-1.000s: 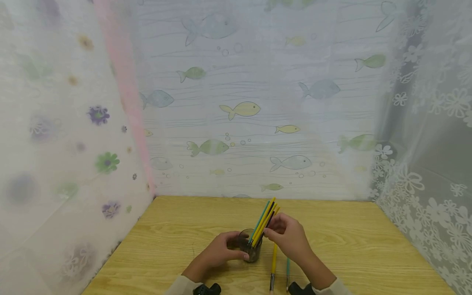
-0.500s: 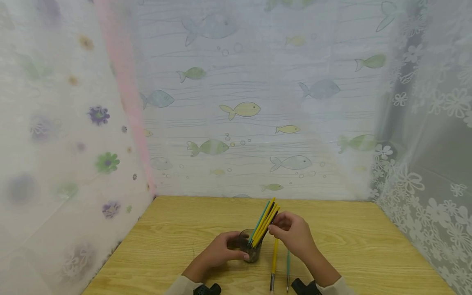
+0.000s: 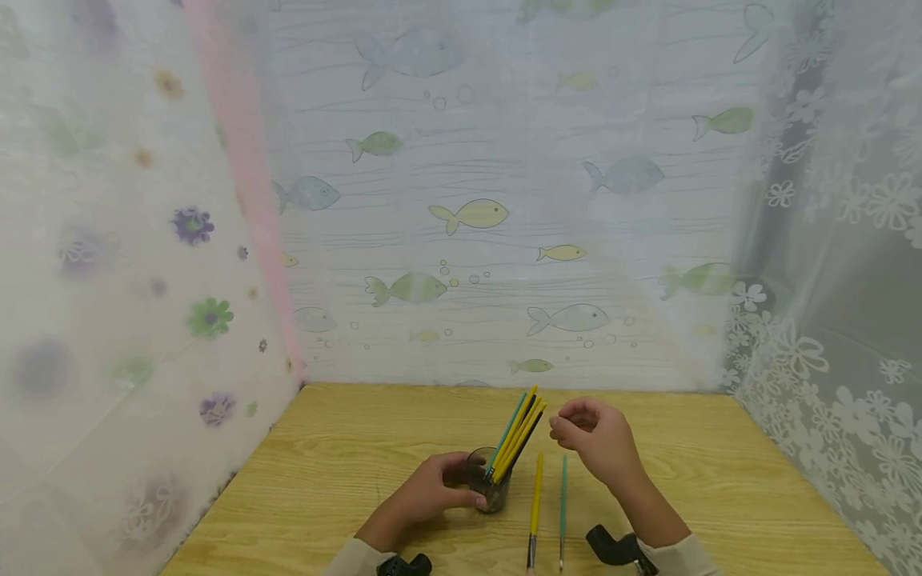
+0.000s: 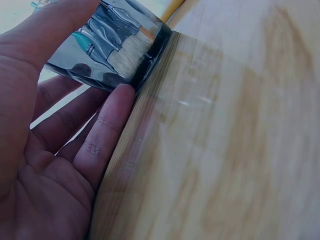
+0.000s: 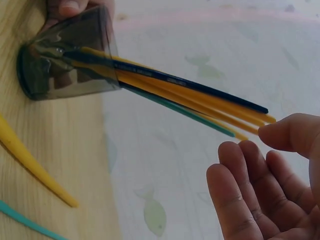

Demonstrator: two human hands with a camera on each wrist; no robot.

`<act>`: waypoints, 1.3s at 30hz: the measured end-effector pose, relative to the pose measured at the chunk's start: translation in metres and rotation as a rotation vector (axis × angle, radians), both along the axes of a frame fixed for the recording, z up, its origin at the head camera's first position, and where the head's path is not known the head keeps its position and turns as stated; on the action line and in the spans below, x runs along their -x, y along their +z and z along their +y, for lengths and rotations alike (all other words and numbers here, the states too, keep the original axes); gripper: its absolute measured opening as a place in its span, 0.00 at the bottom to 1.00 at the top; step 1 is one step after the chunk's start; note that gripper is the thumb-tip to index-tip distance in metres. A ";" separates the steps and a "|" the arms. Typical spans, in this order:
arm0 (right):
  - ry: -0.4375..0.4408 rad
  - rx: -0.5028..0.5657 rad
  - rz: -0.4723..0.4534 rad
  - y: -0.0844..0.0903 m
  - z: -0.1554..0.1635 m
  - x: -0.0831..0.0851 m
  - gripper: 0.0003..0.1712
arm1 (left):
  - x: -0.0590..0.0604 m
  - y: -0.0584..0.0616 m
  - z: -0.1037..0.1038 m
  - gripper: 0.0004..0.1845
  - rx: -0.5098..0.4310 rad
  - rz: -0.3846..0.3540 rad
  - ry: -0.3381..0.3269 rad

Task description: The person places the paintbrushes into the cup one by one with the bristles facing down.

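Note:
My left hand (image 3: 432,490) holds a dark see-through glass (image 3: 495,499) upright on the table, thumb on the near side. Several paintbrushes (image 3: 517,438) with yellow, dark blue and teal handles stand in it, leaning right. Through the glass wall in the left wrist view, their pale bristles (image 4: 127,56) show at the bottom. Just right of the handle ends is my right hand (image 3: 601,442), its fingers loosely bent with nothing between them. The right wrist view shows those fingers (image 5: 227,192) spread apart from the thumb, close to the dark blue handle (image 5: 200,85).
On the table to the right of the glass lie a yellow paintbrush (image 3: 536,504) and a thinner teal one (image 3: 563,504), side by side, bristles toward me. A fish-patterned curtain (image 3: 497,320) hangs behind the wooden table (image 3: 346,432), with flowered sheets at both sides.
My right hand has come away from the dark-handled brush in the glass, moving right and slightly up. The left hand and glass have stayed in place.

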State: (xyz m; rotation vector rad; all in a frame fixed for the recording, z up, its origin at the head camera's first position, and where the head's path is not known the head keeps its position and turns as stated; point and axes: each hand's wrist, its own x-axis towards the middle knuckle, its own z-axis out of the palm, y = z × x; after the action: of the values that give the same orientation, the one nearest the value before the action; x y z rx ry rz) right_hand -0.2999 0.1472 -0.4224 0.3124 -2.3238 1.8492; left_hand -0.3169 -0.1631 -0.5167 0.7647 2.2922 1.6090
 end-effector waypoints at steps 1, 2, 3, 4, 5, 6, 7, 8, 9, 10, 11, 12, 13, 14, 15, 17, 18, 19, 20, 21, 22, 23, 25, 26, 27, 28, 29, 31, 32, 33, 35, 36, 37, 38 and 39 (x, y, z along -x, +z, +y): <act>0.000 0.001 -0.004 0.000 0.002 0.001 0.17 | 0.000 0.000 0.000 0.26 0.000 -0.001 0.000; 0.001 -0.001 -0.008 0.000 0.003 0.001 0.18 | 0.000 0.000 0.000 0.26 0.000 -0.001 0.000; 0.002 -0.006 -0.012 -0.001 0.004 0.002 0.18 | 0.001 -0.001 0.000 0.26 -0.001 -0.001 0.000; 0.006 -0.010 -0.020 -0.001 0.006 0.002 0.18 | 0.001 -0.001 0.000 0.26 -0.001 -0.001 0.000; 0.010 -0.016 -0.032 -0.001 0.007 0.003 0.18 | 0.001 -0.001 0.000 0.26 -0.002 -0.001 0.000; 0.015 -0.026 -0.038 -0.001 0.008 0.003 0.17 | 0.001 -0.001 0.000 0.26 -0.002 -0.001 0.000; 0.021 -0.037 -0.047 -0.002 0.009 0.004 0.18 | 0.001 -0.001 0.000 0.26 -0.001 -0.001 0.001; 0.025 -0.045 -0.059 -0.002 0.010 0.005 0.18 | 0.001 -0.001 0.000 0.26 0.000 -0.001 0.002; 0.028 -0.056 -0.068 -0.002 0.011 0.005 0.17 | 0.001 -0.001 0.000 0.26 0.001 -0.001 0.004; 0.030 -0.066 -0.080 -0.003 0.012 0.006 0.17 | 0.001 -0.001 0.000 0.26 0.001 -0.001 0.005; 0.031 -0.079 -0.088 -0.004 0.013 0.006 0.17 | 0.001 -0.001 0.000 0.26 0.001 -0.003 0.005; 0.032 -0.093 -0.092 -0.005 0.014 0.007 0.17 | 0.001 -0.001 0.000 0.26 0.001 -0.004 0.005; 0.028 -0.100 -0.105 -0.006 0.014 0.008 0.17 | 0.001 -0.001 0.000 0.26 0.000 -0.005 0.004; 0.026 -0.111 -0.112 -0.008 0.015 0.009 0.16 | 0.001 -0.001 -0.001 0.26 -0.003 -0.006 0.002; 0.021 -0.120 -0.121 -0.009 0.015 0.010 0.15 | 0.001 -0.001 -0.001 0.26 -0.005 -0.006 0.000; 0.015 -0.129 -0.141 -0.012 0.016 0.012 0.15 | 0.001 -0.001 -0.001 0.26 -0.005 -0.006 -0.002; 0.010 -0.133 -0.151 -0.014 0.017 0.013 0.14 | 0.001 -0.001 -0.001 0.26 -0.005 -0.005 -0.003; 0.004 -0.134 -0.162 -0.015 0.017 0.014 0.14 | 0.001 -0.001 -0.001 0.25 -0.005 -0.004 -0.003; 0.001 -0.139 -0.170 -0.017 0.018 0.015 0.14 | 0.001 -0.001 -0.001 0.25 -0.003 -0.002 -0.002; -0.004 -0.138 -0.183 -0.018 0.018 0.016 0.14 | 0.001 -0.002 -0.001 0.25 -0.002 -0.001 -0.001; -0.003 -0.146 -0.187 -0.019 0.019 0.016 0.15 | 0.001 -0.002 -0.001 0.25 0.001 0.001 0.001; -0.003 -0.154 -0.194 -0.020 0.019 0.016 0.15 | 0.002 -0.002 -0.001 0.25 0.003 0.002 0.002; -0.004 -0.168 -0.216 -0.022 0.021 0.016 0.15 | 0.002 -0.003 -0.001 0.25 0.005 0.003 0.005; -0.001 -0.179 -0.225 -0.023 0.021 0.016 0.16 | 0.002 -0.003 -0.001 0.26 0.007 0.003 0.008; 0.002 -0.189 -0.235 -0.024 0.021 0.017 0.16 | 0.002 -0.003 -0.001 0.26 0.006 0.003 0.009; 0.005 -0.201 -0.242 -0.025 0.022 0.017 0.16 | 0.002 -0.004 -0.001 0.26 0.007 0.003 0.010; 0.005 -0.210 -0.253 -0.026 0.022 0.017 0.16 | 0.002 -0.004 -0.001 0.26 0.007 0.003 0.010; 0.007 -0.228 -0.265 -0.029 0.023 0.018 0.16 | 0.002 -0.004 -0.001 0.26 0.008 0.003 0.011; 0.007 -0.234 -0.267 -0.030 0.023 0.018 0.17 | 0.002 -0.004 -0.001 0.26 0.008 0.003 0.012; 0.005 -0.241 -0.271 -0.031 0.023 0.018 0.17 | 0.002 -0.004 -0.001 0.26 0.010 0.004 0.013; 0.000 -0.254 -0.278 -0.034 0.024 0.019 0.17 | 0.002 -0.003 -0.001 0.26 0.012 0.007 0.016; -0.002 -0.261 -0.283 -0.035 0.024 0.019 0.17 | 0.002 -0.003 -0.001 0.26 0.014 0.008 0.016; -0.004 -0.269 -0.288 -0.036 0.024 0.019 0.17 | 0.002 -0.003 -0.001 0.26 0.015 0.010 0.017; -0.006 -0.280 -0.292 -0.037 0.025 0.019 0.16 | 0.002 -0.003 -0.001 0.26 0.014 0.010 0.017; -0.008 -0.289 -0.296 -0.038 0.025 0.020 0.16 | 0.002 -0.002 -0.001 0.26 0.015 0.009 0.016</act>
State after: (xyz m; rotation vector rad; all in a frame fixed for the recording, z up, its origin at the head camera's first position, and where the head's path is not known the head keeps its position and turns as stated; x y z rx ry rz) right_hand -0.3195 0.1723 -0.4602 0.0622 -2.7914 1.6493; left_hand -0.3187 -0.1642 -0.5191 0.7537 2.3199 1.5969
